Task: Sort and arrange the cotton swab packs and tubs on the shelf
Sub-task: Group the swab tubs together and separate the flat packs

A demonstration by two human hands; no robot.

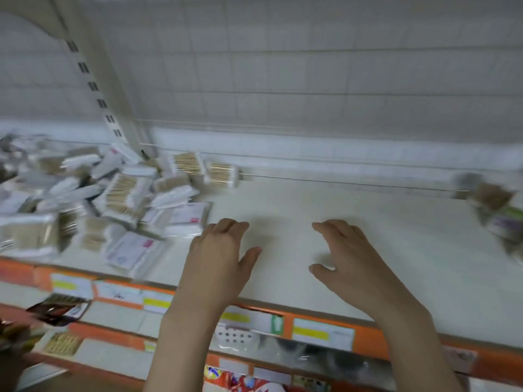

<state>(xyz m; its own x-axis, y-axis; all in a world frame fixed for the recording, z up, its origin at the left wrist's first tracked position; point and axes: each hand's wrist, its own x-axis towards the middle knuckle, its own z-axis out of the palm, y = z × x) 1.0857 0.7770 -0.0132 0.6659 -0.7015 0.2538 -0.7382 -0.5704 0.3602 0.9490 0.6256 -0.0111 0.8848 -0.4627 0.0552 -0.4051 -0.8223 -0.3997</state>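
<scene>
The swab packs (85, 199) lie in a loose, jumbled heap on the left part of the shelf (353, 250), some flat, some tilted across one another; clear tubs (126, 193) with wooden-stick swabs sit in the heap, and two more tubs (206, 169) stand at its far right edge against the back rail (339, 181); flat white packs with pink marks (135, 251) lie at the near edge of the heap, just left of the left hand (219, 256); that hand hangs over the bare middle of the shelf, palm down, fingers loosely bent and thumb spread, holding nothing; the right hand (343, 258) hangs beside it in the same manner, fingers relaxed and thumb out, also holding nothing; the two hands are apart, with bare shelf between them, and whether the fingertips touch the surface cannot be told; far to the right, near the rail, a blurred bag (495, 210) of brownish and green goods lies well apart from the heap; the shelf front carries an orange strip (368, 335) with white and yellow price labels (322, 332); behind the shelf a white wire grid (311, 80) forms the back, and a slotted upright (93, 86) rises above the heap; below, lower shelves hold a dark packet (59, 309) at left and blurred coloured goods.
</scene>
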